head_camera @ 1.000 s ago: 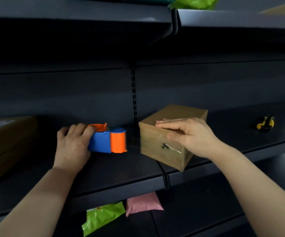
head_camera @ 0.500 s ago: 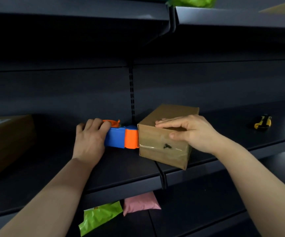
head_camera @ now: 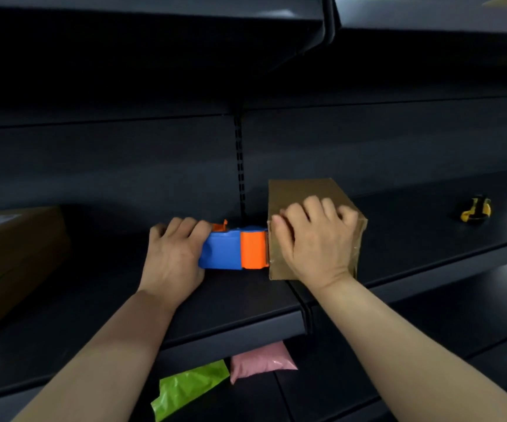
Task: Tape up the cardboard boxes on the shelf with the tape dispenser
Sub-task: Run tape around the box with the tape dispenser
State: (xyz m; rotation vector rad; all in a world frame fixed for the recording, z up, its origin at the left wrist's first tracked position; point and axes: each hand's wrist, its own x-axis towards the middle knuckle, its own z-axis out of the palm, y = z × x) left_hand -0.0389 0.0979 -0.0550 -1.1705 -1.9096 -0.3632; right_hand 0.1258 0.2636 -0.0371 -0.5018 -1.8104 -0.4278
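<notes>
A small brown cardboard box [head_camera: 304, 190] stands on the dark shelf [head_camera: 230, 303] at the centre. My right hand [head_camera: 314, 242] covers its near face, with the fingers curled over the front top edge. A blue and orange tape dispenser [head_camera: 234, 249] lies on the shelf to the left, its orange head pressed against the box's left side. My left hand [head_camera: 174, 254] grips the dispenser's blue rear end. The box's near face is mostly hidden by my right hand.
A larger brown box [head_camera: 14, 263] sits at the left end of the shelf. A yellow and black utility knife [head_camera: 475, 208] lies at the far right. On the shelf below lie a pink bag [head_camera: 261, 359] and a green bag [head_camera: 188, 386]. Another shelf hangs overhead.
My left hand slid the dispenser right until its head met the box. The box was turned so its left side faces the dispenser. My right hand shifted from the top onto the near face.
</notes>
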